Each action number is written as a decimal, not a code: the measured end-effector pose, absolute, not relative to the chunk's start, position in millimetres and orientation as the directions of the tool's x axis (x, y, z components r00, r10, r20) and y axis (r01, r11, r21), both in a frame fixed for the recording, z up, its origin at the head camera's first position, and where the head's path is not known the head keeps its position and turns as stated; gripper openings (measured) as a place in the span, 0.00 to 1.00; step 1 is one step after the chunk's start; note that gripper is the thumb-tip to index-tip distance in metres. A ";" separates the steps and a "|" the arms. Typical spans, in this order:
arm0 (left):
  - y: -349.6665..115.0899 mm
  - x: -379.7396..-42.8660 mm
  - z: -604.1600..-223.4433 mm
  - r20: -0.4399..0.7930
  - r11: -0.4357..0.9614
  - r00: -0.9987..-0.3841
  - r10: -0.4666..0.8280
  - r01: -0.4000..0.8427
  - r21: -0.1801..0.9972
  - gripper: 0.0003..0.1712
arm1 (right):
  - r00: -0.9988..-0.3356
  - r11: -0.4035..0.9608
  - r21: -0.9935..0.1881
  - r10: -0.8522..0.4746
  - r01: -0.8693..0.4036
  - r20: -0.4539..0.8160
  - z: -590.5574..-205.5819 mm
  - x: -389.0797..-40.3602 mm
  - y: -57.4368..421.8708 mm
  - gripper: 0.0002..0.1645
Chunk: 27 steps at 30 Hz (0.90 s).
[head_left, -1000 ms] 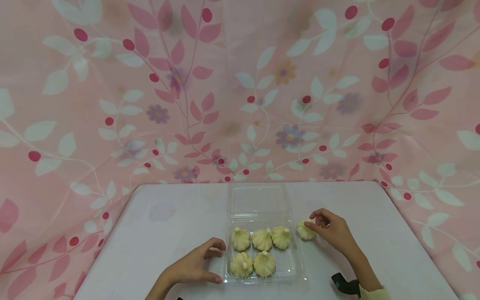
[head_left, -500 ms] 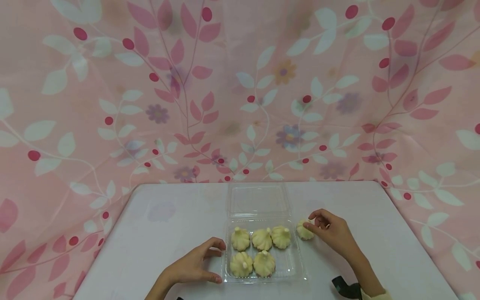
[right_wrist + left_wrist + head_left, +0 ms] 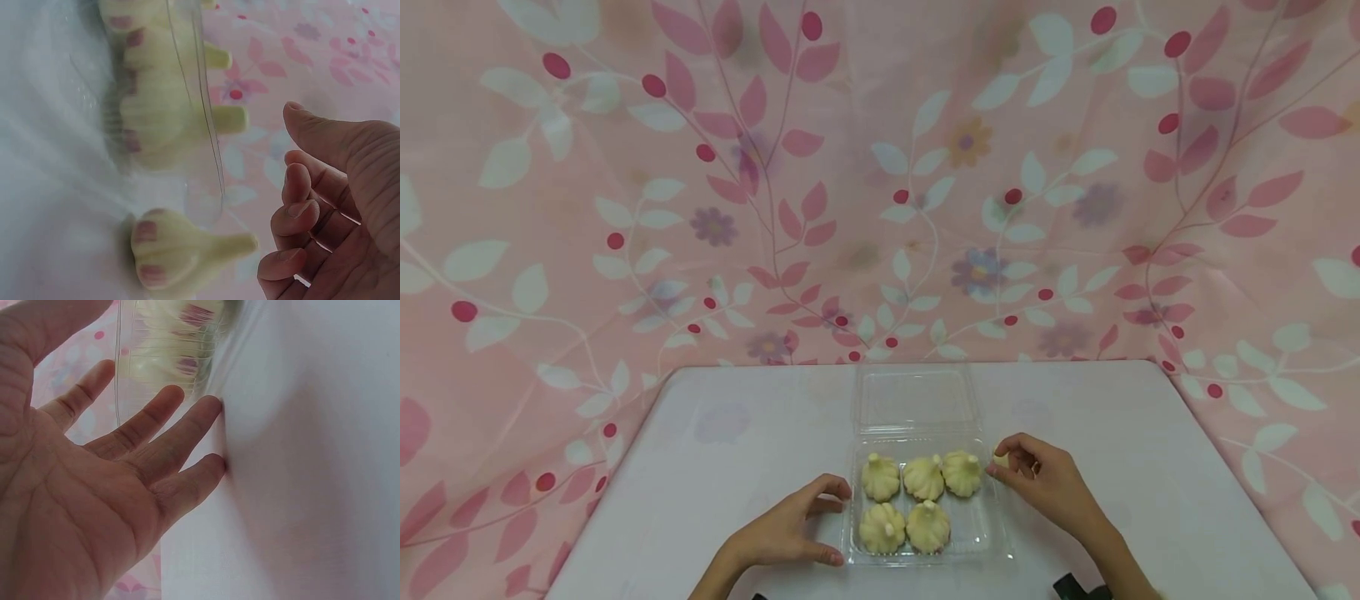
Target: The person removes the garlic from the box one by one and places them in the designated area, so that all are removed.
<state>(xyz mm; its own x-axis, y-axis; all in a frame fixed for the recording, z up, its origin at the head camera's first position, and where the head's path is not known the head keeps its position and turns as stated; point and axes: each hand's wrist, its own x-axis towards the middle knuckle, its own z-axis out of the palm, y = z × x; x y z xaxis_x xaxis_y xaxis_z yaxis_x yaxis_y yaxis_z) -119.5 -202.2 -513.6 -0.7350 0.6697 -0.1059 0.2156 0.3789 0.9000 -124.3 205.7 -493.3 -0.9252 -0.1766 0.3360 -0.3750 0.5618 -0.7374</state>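
Several pale garlic bulbs [image 3: 880, 477] sit in a clear plastic clamshell box [image 3: 977, 542], whose lid [image 3: 917, 400] lies folded back. Beside the box's left wall is my left hand [image 3: 790, 525], fingers spread; its lower fingertips rest on the table in the left wrist view. My right hand [image 3: 1052, 487] hovers at the box's right side, over a loose garlic bulb [image 3: 172, 253] that it mostly hides in the head view. In the right wrist view this bulb stands on the table, stem up, apart from the loosely bent fingers [image 3: 294, 219].
The white table [image 3: 760, 433] reaches back to a pink curtain [image 3: 850, 167] printed with leaves and flowers. A dark device [image 3: 1071, 586] shows by the right wrist at the lower edge of the head view.
My right hand has shifted left and slightly nearer to me, up to the box's right edge, covering most of the loose bulb in the head view. The left hand stays put.
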 end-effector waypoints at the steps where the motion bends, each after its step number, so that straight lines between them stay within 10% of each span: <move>1: -202.1 -119.5 -513.5 -0.105 0.376 -0.734 0.671 0.215 0.901 0.46 | -0.925 0.553 -0.742 -0.184 -0.378 0.334 -493.5 -123.2 203.8 0.13; 27: -201.8 -119.8 -512.0 -0.107 0.365 -0.728 0.677 0.206 0.908 0.46 | -0.864 0.415 -0.769 -0.359 -0.487 0.353 -492.5 -110.8 164.1 0.13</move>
<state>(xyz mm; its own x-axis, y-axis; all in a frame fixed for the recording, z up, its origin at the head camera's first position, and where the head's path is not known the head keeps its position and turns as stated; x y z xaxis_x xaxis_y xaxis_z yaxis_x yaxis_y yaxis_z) -119.8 -201.8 -512.0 -0.7282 0.6770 -0.1072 0.2057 0.3651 0.9080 -110.8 164.1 -492.5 -0.8639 -0.3590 0.3533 -0.4867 0.4147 -0.7688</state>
